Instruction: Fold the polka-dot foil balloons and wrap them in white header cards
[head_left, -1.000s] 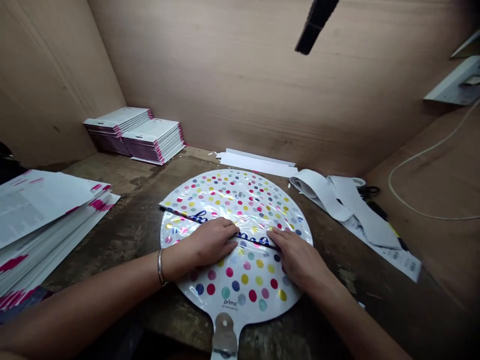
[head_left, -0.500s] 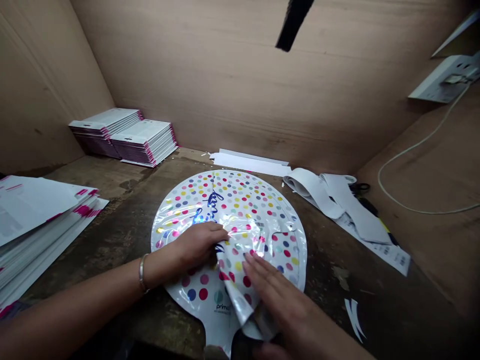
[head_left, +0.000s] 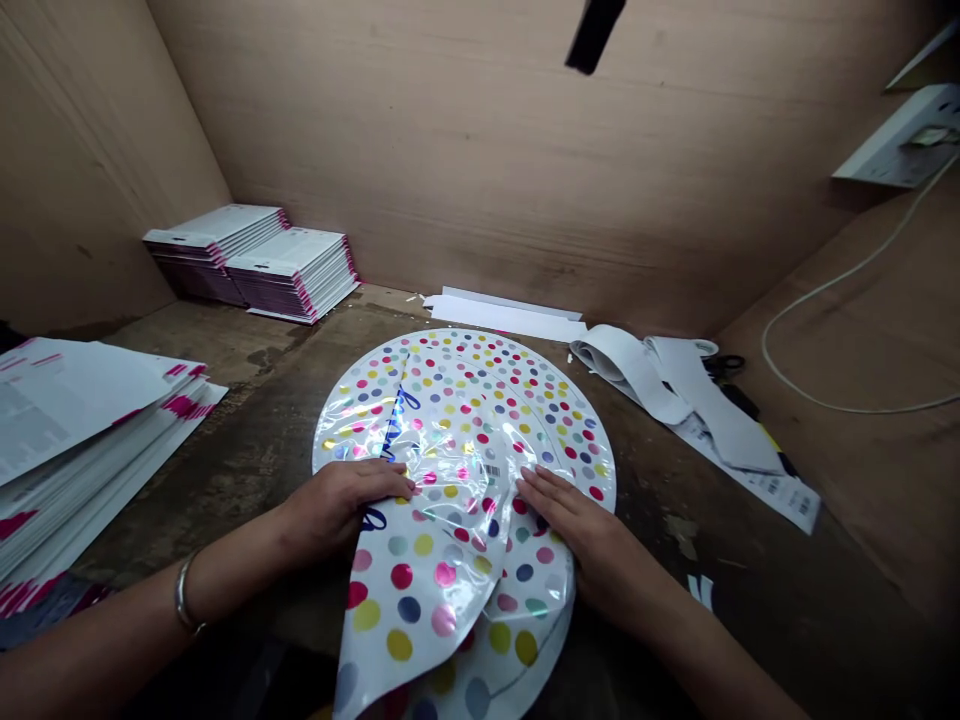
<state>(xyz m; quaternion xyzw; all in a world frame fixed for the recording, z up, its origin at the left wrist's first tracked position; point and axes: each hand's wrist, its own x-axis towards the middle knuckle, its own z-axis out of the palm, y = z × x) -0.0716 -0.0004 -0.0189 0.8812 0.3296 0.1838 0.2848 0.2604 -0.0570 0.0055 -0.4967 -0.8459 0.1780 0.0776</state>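
A flat round foil balloon (head_left: pixel 450 460), glossy white with coloured dots and blue script lettering, lies in the middle of the table. Part of it is folded over, and a dotted flap reaches down to the bottom edge of the view. At the left fold, my left hand (head_left: pixel 349 505) grips the foil, its fingers on top and the thumb hidden. Flat on the right side of the balloon rests my right hand (head_left: pixel 577 525), fingers stretched out and close together.
Stacks of white and pink cards (head_left: pixel 289 270) stand at the back left, with a larger pile (head_left: pixel 97 440) at the near left. White paper strips (head_left: pixel 510 315) lie along the back wall. On the right are a label strip (head_left: pixel 720 410), scissors (head_left: pixel 726 364) and a cable (head_left: pixel 817 295).
My left hand has moved left and nearer with the fold edge. The dotted flap now covers the printed tail. My right hand has shifted right and lies flatter on the foil.
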